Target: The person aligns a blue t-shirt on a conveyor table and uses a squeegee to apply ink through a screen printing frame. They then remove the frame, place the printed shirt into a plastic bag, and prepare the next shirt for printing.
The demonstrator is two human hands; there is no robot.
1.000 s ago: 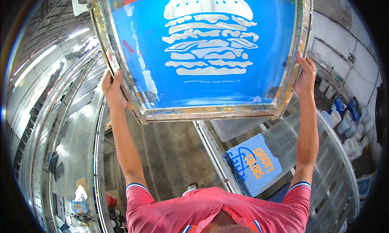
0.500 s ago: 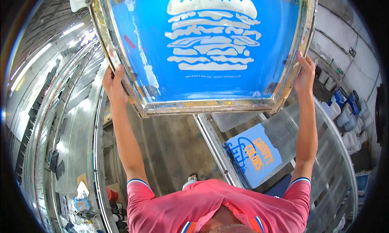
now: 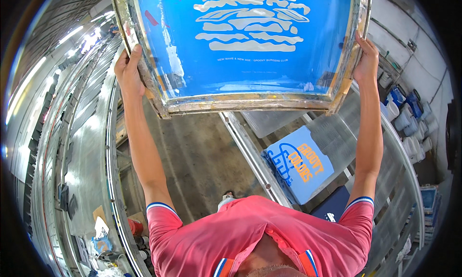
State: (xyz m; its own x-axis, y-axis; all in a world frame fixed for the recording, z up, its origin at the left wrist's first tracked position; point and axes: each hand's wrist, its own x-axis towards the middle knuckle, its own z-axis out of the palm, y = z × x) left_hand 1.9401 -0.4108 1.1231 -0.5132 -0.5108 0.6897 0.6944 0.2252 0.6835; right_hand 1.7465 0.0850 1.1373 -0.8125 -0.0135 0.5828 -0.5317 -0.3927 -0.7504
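Note:
A large screen printing frame (image 3: 250,103) is held up in front of me, its worn, paint-stained border around a blue mesh (image 3: 240,77) with a pale layered burger design. The top of the frame runs out of view. My left hand (image 3: 130,72) grips the left side rail, thumb on the near face. On the opposite rail, my right hand (image 3: 366,60) is wrapped at about the same height. Fingers behind both rails are partly hidden. Both arms are stretched forward.
Long metal printing tables run along the left (image 3: 91,161) and right (image 3: 332,128), with a concrete aisle (image 3: 192,156) between. A light blue printed fabric piece (image 3: 301,166) lies on the right table. Several buckets (image 3: 406,115) stand by the right wall. A red container (image 3: 136,226) sits lower left.
The frame and both hands have moved up in the picture, so the burger's top is now cut off. Both hands keep their grip on the rails.

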